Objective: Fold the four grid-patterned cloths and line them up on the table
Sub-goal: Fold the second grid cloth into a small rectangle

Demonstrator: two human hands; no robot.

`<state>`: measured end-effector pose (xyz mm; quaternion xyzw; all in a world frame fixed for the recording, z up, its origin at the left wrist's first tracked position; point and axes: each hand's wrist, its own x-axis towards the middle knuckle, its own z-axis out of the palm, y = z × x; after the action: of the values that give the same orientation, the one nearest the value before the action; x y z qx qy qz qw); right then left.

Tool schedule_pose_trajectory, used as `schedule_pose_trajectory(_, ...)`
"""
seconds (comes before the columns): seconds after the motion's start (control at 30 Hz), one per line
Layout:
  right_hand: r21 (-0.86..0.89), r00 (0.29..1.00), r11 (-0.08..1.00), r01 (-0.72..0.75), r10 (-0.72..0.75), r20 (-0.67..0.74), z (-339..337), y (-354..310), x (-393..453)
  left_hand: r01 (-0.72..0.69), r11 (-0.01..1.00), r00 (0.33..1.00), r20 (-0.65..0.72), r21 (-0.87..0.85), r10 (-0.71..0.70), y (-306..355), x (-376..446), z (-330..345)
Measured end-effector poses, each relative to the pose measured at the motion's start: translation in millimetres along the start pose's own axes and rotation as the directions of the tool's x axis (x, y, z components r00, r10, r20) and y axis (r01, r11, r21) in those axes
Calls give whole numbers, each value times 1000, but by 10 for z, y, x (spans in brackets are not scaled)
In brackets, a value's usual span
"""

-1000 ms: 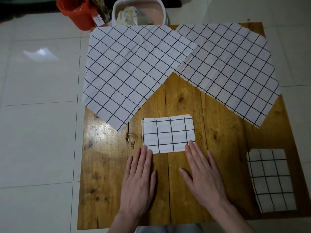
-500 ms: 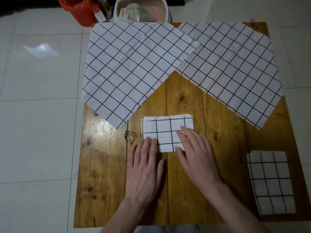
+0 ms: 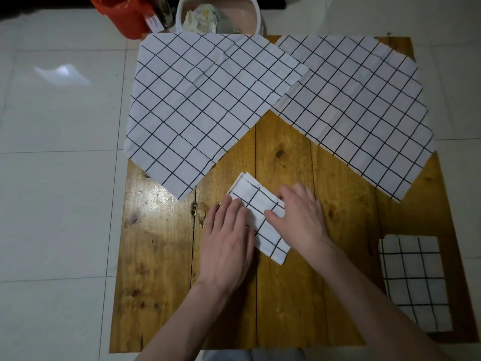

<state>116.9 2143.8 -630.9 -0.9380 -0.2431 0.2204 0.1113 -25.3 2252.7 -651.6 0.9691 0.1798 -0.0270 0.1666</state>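
The folded cloth (image 3: 260,217) lay near the middle of the wooden bench (image 3: 161,256), turned at an angle to the bench edges, with one corner pointing toward the far side and the opposite corner toward the person. The left hand (image 3: 226,246) rested flat on the cloth's left portion, fingers extended and together, pressing down rather than gripping. The right hand (image 3: 299,214) lay flat against the cloth's right edge, its thumb on the top surface and its fingers spread over the far right corner; its grip was open, with nothing enclosed.

A second folded cloth (image 3: 413,282) sat squarely at the near right corner of the bench, well apart from both hands. Two unfolded cloths covered the far half: the left unfolded cloth (image 3: 203,113) overlapped the near corner of the right unfolded cloth (image 3: 359,110). Beyond the bench, on the tiled floor, stood an orange bucket (image 3: 125,14) and a white basin (image 3: 218,16).
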Motion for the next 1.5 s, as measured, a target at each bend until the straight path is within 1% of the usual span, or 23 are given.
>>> schedule_pose_trajectory(0.1,110,999,994,13,-18,43,11,2,-77,35,999,999,-22,-41,-36,35,20,-5)
schedule_pose_trajectory(0.17,197,997,980,3,-18,74,43,-1,-156,83,992,996,-34,-91,-87,71,-2,-2)
schedule_pose_trajectory(0.23,283,996,959,-12,-13,85,85,16,-244,160,972,985,-39,-174,-170,113,-45,0)
schedule_pose_trajectory(0.3,395,997,918,-35,5,76,110,38,-332,259,929,959,-44,-266,-280,150,-87,-5)
schedule_pose_trajectory(0.4,525,996,847,-85,64,58,72,56,-493,378,868,912,-32,-321,-409,201,-142,-44)
schedule_pose_trajectory(0.47,646,994,756,-106,93,55,20,59,-618,428,826,887,-4,-367,-462,232,-153,-100)
schedule_pose_trajectory(0.57,834,990,535,-134,101,94,-52,81,-749,474,745,862,74,-469,-502,241,-141,-151)
schedule_pose_trajectory(0.6,860,990,492,-135,106,95,-67,89,-777,473,702,860,104,-533,-500,235,-134,-169)
schedule_pose_trajectory(0.63,874,989,467,-136,114,93,-75,98,-796,472,628,853,141,-618,-502,236,-127,-198)
schedule_pose_trajectory(0.7,886,987,441,-144,129,96,-69,139,-821,476,434,832,233,-765,-503,273,-119,-275)
schedule_pose_trajectory(0.73,888,986,434,-150,137,100,-63,172,-829,470,373,825,249,-800,-507,297,-112,-296)
schedule_pose_trajectory(0.77,887,985,436,-152,141,99,-58,206,-844,459,350,824,244,-817,-511,323,-109,-306)
schedule_pose_trajectory(0.87,858,987,497,-129,152,61,-63,361,-898,422,321,832,222,-848,-509,456,-109,-311)
schedule_pose_trajectory(0.93,850,985,510,-128,164,50,-111,486,-924,405,290,839,227,-867,-494,576,-114,-295)
schedule_pose_trajectory(1.07,811,981,572,-121,193,11,-240,823,-983,383,274,846,216,-882,-487,878,-130,-247)
schedule_pose_trajectory(1.17,782,982,615,-99,185,-22,-338,1091,-1069,394,259,834,224,-882,-504,1162,-188,-180)
schedule_pose_trajectory(1.33,710,988,695,-116,153,12,-412,1474,-1237,406,204,788,229,-891,-571,1586,-315,-21)
schedule_pose_trajectory(1.43,659,986,743,-121,168,-8,-391,1645,-1332,443,181,750,253,-878,-611,1771,-397,87)
schedule_pose_trajectory(1.5,626,983,769,-130,184,-22,-340,1741,-1383,440,186,745,242,-879,-621,1860,-447,159)
